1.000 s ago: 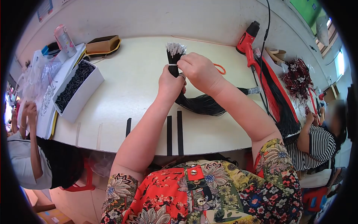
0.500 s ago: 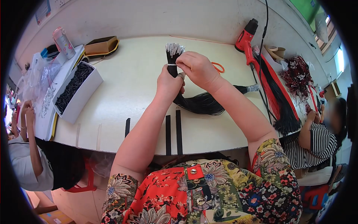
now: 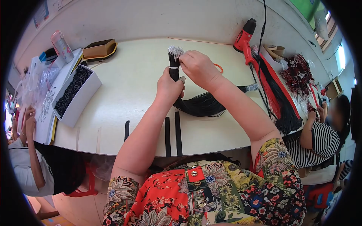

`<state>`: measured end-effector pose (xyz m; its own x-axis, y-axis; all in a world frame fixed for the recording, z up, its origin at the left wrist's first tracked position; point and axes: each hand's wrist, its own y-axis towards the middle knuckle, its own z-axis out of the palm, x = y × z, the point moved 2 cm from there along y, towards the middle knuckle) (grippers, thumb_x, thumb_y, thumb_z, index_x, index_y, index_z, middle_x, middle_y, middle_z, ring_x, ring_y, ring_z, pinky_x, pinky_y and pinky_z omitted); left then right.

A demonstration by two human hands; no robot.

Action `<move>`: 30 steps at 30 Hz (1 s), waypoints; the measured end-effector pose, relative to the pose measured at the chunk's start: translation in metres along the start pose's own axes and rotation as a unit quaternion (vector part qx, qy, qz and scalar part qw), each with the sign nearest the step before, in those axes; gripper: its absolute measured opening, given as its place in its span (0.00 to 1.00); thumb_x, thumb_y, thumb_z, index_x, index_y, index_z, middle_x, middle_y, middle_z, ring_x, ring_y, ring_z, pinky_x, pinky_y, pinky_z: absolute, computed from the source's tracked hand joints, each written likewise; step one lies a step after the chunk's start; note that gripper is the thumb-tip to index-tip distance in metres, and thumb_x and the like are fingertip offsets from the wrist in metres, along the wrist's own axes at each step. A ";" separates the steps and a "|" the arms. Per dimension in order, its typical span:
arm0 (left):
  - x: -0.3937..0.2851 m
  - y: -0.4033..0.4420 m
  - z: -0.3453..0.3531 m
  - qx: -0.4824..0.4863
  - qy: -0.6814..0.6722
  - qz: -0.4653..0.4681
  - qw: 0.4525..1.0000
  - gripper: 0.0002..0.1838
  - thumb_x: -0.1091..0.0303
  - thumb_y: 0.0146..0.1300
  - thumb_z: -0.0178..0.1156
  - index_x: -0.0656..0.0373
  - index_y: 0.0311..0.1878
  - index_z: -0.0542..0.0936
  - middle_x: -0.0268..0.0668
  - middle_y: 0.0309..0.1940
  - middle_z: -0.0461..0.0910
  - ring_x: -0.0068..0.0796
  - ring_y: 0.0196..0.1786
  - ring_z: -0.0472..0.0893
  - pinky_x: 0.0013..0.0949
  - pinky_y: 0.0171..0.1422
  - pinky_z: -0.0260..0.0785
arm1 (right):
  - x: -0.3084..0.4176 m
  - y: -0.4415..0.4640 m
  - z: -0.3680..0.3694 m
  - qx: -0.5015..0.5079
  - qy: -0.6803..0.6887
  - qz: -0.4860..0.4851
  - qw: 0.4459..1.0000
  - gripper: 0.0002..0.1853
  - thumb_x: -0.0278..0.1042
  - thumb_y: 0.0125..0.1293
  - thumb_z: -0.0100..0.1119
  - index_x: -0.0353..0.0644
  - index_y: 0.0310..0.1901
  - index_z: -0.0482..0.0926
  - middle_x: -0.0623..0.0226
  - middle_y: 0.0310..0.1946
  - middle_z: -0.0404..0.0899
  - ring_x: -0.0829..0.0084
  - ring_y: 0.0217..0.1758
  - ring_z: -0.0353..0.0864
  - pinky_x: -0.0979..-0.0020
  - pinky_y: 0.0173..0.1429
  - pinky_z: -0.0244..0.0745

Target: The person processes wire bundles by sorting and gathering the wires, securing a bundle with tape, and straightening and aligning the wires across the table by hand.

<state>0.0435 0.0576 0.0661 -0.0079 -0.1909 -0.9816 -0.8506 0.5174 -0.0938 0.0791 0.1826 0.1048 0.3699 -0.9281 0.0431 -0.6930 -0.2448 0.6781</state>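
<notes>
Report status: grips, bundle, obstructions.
Left grip closed around bundle, below white tie. Right grip beside white tips, hold unclear. Nothing seen in the way.

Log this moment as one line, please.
left hand: gripping black wire bundle | right hand: beside silvery tips | white band: around bundle

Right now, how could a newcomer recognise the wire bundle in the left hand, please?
Find the pale table. Over its middle, the left hand grips the wire bundle below its white band. Its wires are black, unlike the red-and-black bundle on the right.
</notes>
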 end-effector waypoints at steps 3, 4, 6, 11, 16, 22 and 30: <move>0.000 -0.001 -0.002 -0.002 -0.030 -0.010 1.000 0.17 0.75 0.58 0.57 0.66 0.50 0.67 0.36 0.21 0.76 0.27 0.16 0.77 0.31 0.22 0.70 | 0.006 -0.004 -0.001 -0.028 0.066 0.011 0.997 0.04 0.22 0.56 0.60 0.37 0.33 0.74 0.61 0.29 0.76 0.59 0.34 0.77 0.62 0.38 0.74; 0.000 -0.001 -0.002 -0.001 -0.027 -0.011 1.000 0.17 0.75 0.57 0.57 0.66 0.50 0.67 0.37 0.21 0.76 0.27 0.17 0.77 0.30 0.22 0.70 | 0.008 -0.006 -0.001 -0.032 0.074 0.011 0.997 0.05 0.23 0.57 0.60 0.37 0.33 0.75 0.61 0.29 0.77 0.59 0.34 0.77 0.62 0.38 0.74; 0.000 0.000 -0.003 0.003 -0.021 -0.011 1.000 0.17 0.75 0.57 0.57 0.66 0.49 0.67 0.37 0.21 0.76 0.28 0.17 0.77 0.30 0.23 0.70 | 0.009 -0.007 0.000 -0.028 0.062 0.003 0.998 0.05 0.23 0.56 0.60 0.37 0.33 0.75 0.61 0.29 0.77 0.60 0.34 0.77 0.63 0.38 0.74; -0.002 -0.003 -0.002 0.012 -0.025 -0.006 1.000 0.15 0.74 0.57 0.57 0.64 0.47 0.67 0.36 0.21 0.76 0.25 0.17 0.76 0.28 0.22 0.68 | 0.010 -0.006 -0.007 -0.012 0.023 -0.022 0.999 0.05 0.22 0.53 0.60 0.39 0.32 0.75 0.64 0.27 0.76 0.63 0.33 0.77 0.65 0.38 0.76; -0.006 -0.005 -0.003 0.015 -0.019 -0.010 1.000 0.15 0.75 0.57 0.56 0.64 0.47 0.67 0.36 0.21 0.76 0.26 0.17 0.77 0.29 0.23 0.69 | 0.019 -0.010 -0.007 -0.010 0.010 -0.012 1.000 0.06 0.20 0.51 0.59 0.39 0.32 0.74 0.63 0.27 0.76 0.62 0.33 0.78 0.65 0.37 0.76; -0.004 -0.003 -0.002 0.016 -0.015 -0.010 1.000 0.16 0.76 0.56 0.55 0.64 0.49 0.67 0.37 0.21 0.77 0.28 0.17 0.78 0.30 0.23 0.71 | 0.016 -0.005 -0.009 0.024 0.038 0.009 0.999 0.03 0.21 0.54 0.57 0.37 0.30 0.74 0.60 0.25 0.77 0.59 0.31 0.79 0.63 0.37 0.75; -0.007 -0.006 -0.001 0.023 0.005 -0.012 1.000 0.16 0.76 0.57 0.56 0.63 0.50 0.67 0.37 0.22 0.76 0.27 0.18 0.78 0.31 0.22 0.70 | 0.012 -0.002 -0.016 0.073 0.065 0.047 0.994 0.03 0.26 0.59 0.58 0.37 0.32 0.76 0.59 0.24 0.77 0.59 0.30 0.79 0.62 0.35 0.74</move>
<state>0.0486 0.0549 0.0733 0.0065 -0.2125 -0.9771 -0.8252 0.5508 -0.1253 0.0945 0.1761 0.1159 0.3691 -0.9070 0.2027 -0.8072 -0.2047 0.5537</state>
